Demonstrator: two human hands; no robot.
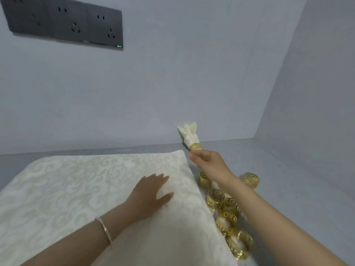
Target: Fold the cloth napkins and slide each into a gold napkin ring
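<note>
1. Your left hand (151,196) lies palm down at the centre of the frame, with straight fingers held close together and the thumb out to the right; it grips nothing and rests flat on the cloth
2. Under it a cream cloth napkin (86,189) with a scroll pattern lies spread open, covering the lower left of the frame and running off the bottom edge
3. Your right hand (207,162) is raised right of centre, fingers curled, pinching the lower end of a folded napkin (189,134) just below its ring; that end is hidden inside your grip
4. The folded napkin stands tilted to the upper left above your fingers, its pointed tips fanned out against the wall (211,73), and a gold napkin ring (196,146) sits round its narrow part, touching your fingertips
5. The loose gold rings (226,206) lie in a row just beside the spread napkin's right edge, under your right forearm, in the lower right; one more (250,179) sits apart on the far side of your arm. Some show white inside, and you cannot tell what it is
6. Everything rests on a grey table (288,179)
7. A thin bracelet (104,231) circles your left wrist
8. A dark socket panel (65,22) hangs on the wall in the upper left
</note>
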